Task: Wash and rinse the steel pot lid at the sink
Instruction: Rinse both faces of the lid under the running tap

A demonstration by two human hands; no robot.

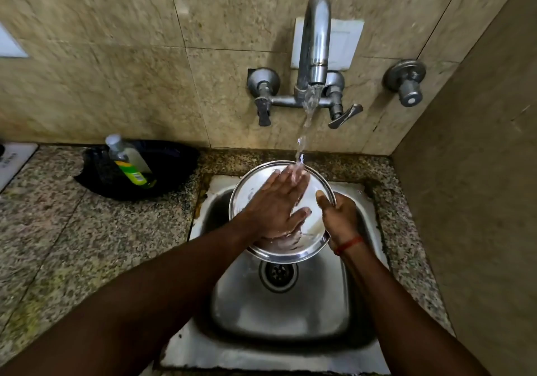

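Observation:
The round steel pot lid (250,189) is held tilted over the steel sink (279,311), above the drain (278,275). My right hand (340,218) grips the lid's right rim, thumb on the inner face. My left hand (276,204) lies flat on the lid's face with fingers spread, fingertips under the running water. Water (309,111) streams from the wall tap (315,41) onto the lid's upper edge and my left fingers. My left hand hides much of the lid's middle.
A dish soap bottle (128,160) leans in a dark bowl (174,166) on the granite counter (72,245) left of the sink. Two tap handles and a separate valve (406,85) are on the tiled wall. A side wall closes the right.

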